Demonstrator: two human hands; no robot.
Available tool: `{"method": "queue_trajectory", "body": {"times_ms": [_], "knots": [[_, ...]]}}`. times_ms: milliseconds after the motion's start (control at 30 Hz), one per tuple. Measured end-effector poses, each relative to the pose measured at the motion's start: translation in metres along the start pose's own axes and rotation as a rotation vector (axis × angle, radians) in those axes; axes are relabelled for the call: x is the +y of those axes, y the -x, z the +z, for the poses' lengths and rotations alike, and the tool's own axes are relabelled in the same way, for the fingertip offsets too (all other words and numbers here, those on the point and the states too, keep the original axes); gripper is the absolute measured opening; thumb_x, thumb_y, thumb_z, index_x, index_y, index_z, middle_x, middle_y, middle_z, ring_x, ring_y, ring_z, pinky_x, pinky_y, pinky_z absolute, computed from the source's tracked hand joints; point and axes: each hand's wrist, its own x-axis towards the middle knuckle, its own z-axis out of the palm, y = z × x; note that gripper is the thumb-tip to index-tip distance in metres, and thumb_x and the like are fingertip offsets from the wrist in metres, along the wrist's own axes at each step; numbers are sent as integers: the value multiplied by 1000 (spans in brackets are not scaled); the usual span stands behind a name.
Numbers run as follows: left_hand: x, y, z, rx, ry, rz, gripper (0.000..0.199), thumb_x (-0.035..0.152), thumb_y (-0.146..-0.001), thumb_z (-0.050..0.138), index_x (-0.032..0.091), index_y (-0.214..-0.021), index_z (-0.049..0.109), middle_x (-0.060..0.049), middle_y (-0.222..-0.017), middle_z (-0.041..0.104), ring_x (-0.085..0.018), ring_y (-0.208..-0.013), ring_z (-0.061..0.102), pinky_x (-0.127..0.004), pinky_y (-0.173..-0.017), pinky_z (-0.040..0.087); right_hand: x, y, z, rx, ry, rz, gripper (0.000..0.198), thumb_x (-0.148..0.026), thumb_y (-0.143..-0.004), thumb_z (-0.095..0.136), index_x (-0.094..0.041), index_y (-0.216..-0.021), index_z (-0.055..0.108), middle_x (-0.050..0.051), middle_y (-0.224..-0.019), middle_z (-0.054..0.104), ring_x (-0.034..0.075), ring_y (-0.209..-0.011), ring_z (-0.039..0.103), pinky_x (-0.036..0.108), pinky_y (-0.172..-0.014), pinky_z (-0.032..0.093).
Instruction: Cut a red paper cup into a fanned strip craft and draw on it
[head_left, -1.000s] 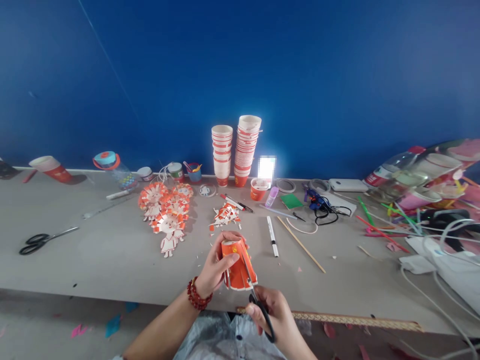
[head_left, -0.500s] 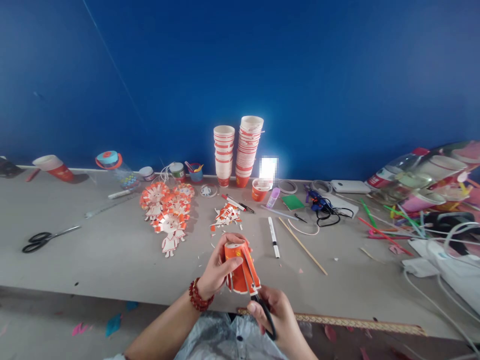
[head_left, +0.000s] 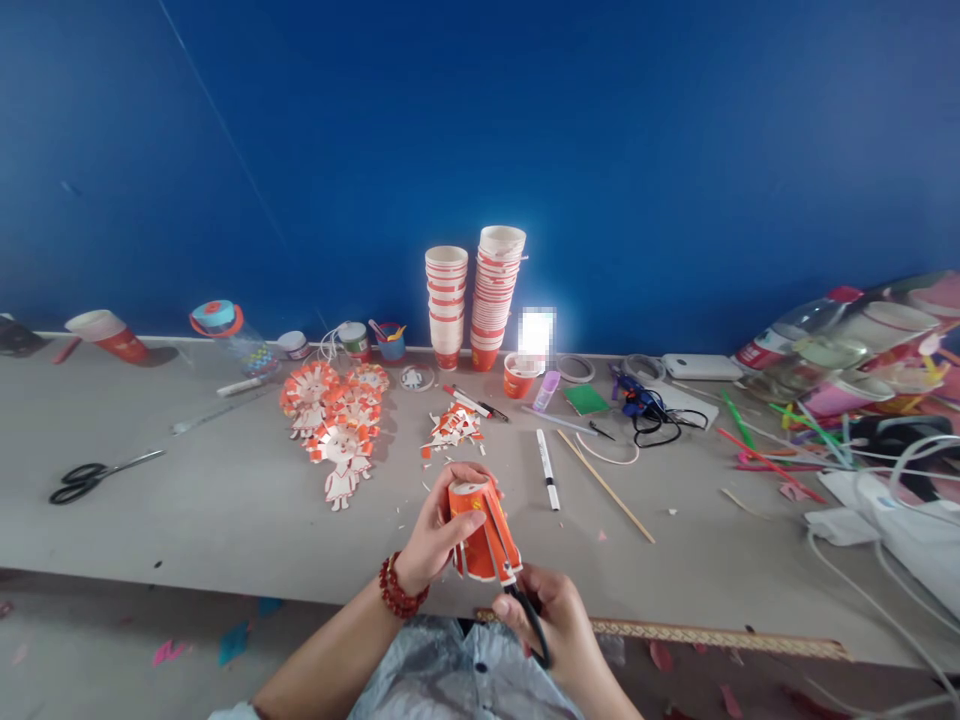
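My left hand (head_left: 444, 520) is wrapped round a red-orange paper cup (head_left: 480, 545), held bottom up with its rim towards me. Slits run along the cup's wall from the rim. In my right hand (head_left: 551, 610) is a pair of scissors (head_left: 534, 628) with black handles, its blades at the cup's rim on the right side. Just beyond the cup lies a heap of red and white paper scraps (head_left: 454, 428). Left of that are several paper lion figures (head_left: 341, 445) with orange fringed manes.
Two tall stacks of paper cups (head_left: 448, 310) stand against the blue wall. A marker (head_left: 547, 470) and a wooden stick (head_left: 607, 488) lie to the right. Another pair of scissors (head_left: 105, 474) rests far left. Bottles, straws and white cables (head_left: 862, 590) crowd the right end.
Both hands keep their hold on the cup and the scissors, almost unmoved. The whole view has shifted very slightly; the things on the table lie as before.
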Motion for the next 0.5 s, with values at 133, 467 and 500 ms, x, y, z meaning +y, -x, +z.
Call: {"method": "queue_trajectory", "body": {"times_ms": [133,467,500], "knots": [[-2,0,-1,-2,24,-2,26,23,-83,66,23,-107,55,-7,-119,47,-24,-106,57,-36,-87,51,4,0,0,11,7,-5,61,-76,-66,65,-19,-60,46,-6,-43,37,8,-35,36,21,-36,24],[1,-4,1,120,159,30,21,24,-84,65,22,-103,58,-6,-116,54,-23,-107,56,-39,-92,50,-2,4,-4,-127,24,-64,58,-73,-73,62,-18,-64,47,-3,-52,44,13,-46,50,21,-45,31],[2,-5,-1,146,180,39,20,25,-84,65,22,-103,58,-6,-116,55,-22,-108,55,-39,-95,48,-1,6,-6,-150,30,-60,58,-74,-73,61,-18,-64,46,-3,-52,44,13,-46,49,21,-45,30]]}}
